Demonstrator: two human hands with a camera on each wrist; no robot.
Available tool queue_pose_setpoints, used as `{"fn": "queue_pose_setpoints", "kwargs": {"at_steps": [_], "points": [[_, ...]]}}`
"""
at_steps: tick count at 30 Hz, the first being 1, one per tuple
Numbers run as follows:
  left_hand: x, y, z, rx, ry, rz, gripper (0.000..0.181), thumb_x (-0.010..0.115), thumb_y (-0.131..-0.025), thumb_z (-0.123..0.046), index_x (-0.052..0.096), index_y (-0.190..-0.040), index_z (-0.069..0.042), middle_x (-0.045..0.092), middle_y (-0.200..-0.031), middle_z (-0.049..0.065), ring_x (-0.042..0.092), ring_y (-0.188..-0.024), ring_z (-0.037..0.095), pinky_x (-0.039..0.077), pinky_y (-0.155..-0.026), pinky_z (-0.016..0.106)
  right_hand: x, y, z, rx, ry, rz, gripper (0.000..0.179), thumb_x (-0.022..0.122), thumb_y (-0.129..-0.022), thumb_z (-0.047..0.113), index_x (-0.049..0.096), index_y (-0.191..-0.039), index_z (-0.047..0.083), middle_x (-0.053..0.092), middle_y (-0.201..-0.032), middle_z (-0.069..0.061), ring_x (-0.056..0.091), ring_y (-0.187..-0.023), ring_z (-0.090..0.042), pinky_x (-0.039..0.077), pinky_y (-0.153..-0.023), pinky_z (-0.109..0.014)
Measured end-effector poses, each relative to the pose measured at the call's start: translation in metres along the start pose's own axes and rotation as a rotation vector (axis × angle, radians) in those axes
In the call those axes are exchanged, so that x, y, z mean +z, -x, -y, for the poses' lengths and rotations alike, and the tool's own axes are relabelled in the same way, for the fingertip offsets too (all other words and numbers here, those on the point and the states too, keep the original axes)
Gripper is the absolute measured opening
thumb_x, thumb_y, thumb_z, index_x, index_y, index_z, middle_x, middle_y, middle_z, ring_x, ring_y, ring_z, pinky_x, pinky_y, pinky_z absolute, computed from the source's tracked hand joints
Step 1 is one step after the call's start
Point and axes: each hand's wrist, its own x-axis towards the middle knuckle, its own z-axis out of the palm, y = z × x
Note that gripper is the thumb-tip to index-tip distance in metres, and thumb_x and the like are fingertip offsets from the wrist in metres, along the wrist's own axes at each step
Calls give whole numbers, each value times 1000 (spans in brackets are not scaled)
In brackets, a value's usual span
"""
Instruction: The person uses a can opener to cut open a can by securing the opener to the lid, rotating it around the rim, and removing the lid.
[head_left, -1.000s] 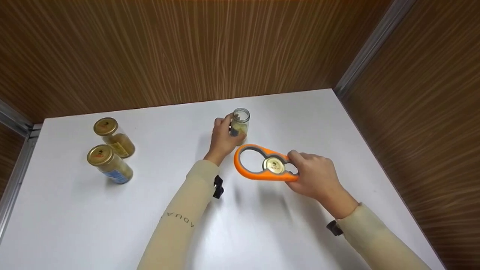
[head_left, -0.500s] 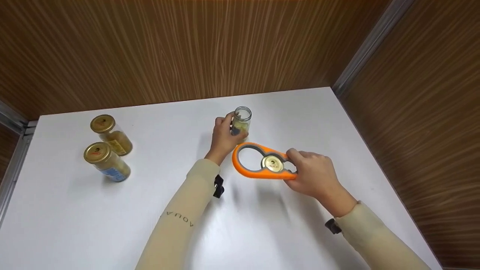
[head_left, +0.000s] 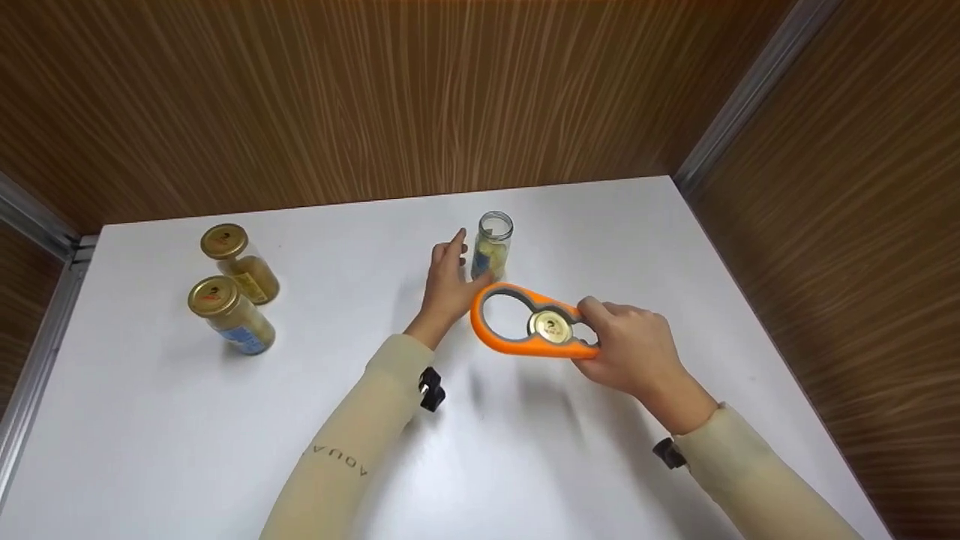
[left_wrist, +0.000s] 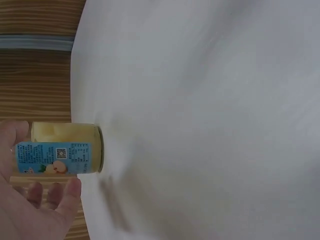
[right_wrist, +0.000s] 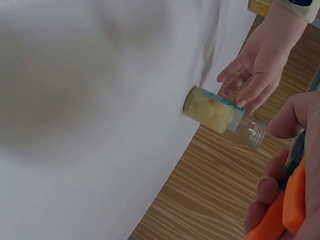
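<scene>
An uncapped glass jar (head_left: pixel 492 251) stands upright toward the back of the white table, with pale round pieces inside and a blue label (left_wrist: pixel 55 157). My left hand (head_left: pixel 448 289) is just left of it, thumb and fingers spread loosely around its side without gripping. In the right wrist view, these fingers (right_wrist: pixel 257 92) hang by the label. My right hand (head_left: pixel 634 345) grips the handle end of an orange and grey jar opener (head_left: pixel 499 346), held above the table in front of the jar. A gold lid (head_left: pixel 550 327) sits in the opener's middle hole.
Two sealed jars with gold lids, a rear one (head_left: pixel 251 274) and a front one (head_left: pixel 244 326), stand at the table's left. Wood-grain panels (head_left: pixel 375 97) border the white table (head_left: pixel 337 262) at the back and the right.
My left hand has loosened its grip on the open jar and drawn slightly left, leaving it standing. The right hand still holds the jar opener in nearly the same spot.
</scene>
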Motion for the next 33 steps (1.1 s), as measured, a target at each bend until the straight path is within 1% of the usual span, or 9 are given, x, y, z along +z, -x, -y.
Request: {"fn": "queue_pose_setpoints", "kwargs": {"at_steps": [4,9,14,17,19,22,26,28,33], "points": [[-2,9,-2,-32,61,-5,83,77,-87,-19,32,-156,-12,47,-134,9,52,-124,25,48,-103,37,2,-2,0,-2,1,0,27,72,-67,22,58,-89,15,45,-58,10,37,-47,-11,31,-41,-28],[-11,30,5,-42,183,-9,76,75,-87,-13,38,-154,-13,50,-129,8,54,-121,26,51,-100,40,5,-4,3,-8,-8,6,29,74,-67,21,58,-91,15,47,-58,9,38,-47,-11,31,-42,-27],[-21,61,14,-8,337,10,54,70,-91,-10,53,-142,-10,61,-114,11,63,-106,25,53,-95,38,5,-4,2,-1,-7,-2,28,73,-68,22,59,-92,14,49,-58,8,38,-47,-12,32,-42,-26],[-25,83,22,23,409,19,43,68,-92,-8,58,-134,-5,64,-105,13,62,-99,24,52,-93,35,5,-4,1,-2,-16,-19,27,72,-67,20,59,-90,15,48,-58,8,37,-47,-12,31,-41,-27],[-27,97,29,18,438,32,39,67,-92,-6,59,-130,-3,64,-102,14,61,-97,23,51,-90,33,6,-3,1,-8,-21,-22,27,72,-66,18,58,-89,15,47,-58,9,37,-47,-12,31,-41,-28],[-26,116,37,-46,495,95,39,68,-93,-8,57,-129,2,64,-101,13,62,-96,24,53,-87,32,9,-2,0,-8,-21,-13,28,73,-66,19,58,-89,15,46,-57,9,37,-47,-12,31,-41,-27],[-21,133,41,-173,644,200,41,66,-96,-15,54,-130,5,63,-105,10,64,-102,28,55,-91,41,12,-2,1,0,-24,4,27,71,-68,22,58,-90,15,46,-57,8,38,-47,-12,32,-41,-28],[-17,137,39,-223,769,237,40,64,-97,-17,54,-130,4,63,-107,9,64,-106,28,53,-97,46,13,-2,2,3,-28,6,27,71,-69,22,58,-91,15,47,-58,8,38,-47,-12,32,-42,-28],[-3,136,30,-316,1155,304,30,58,-97,-23,57,-123,-8,66,-114,8,65,-112,29,47,-105,49,16,-2,7,-2,-38,7,28,72,-69,24,58,-91,16,45,-58,10,38,-47,-12,32,-42,-28]]}}
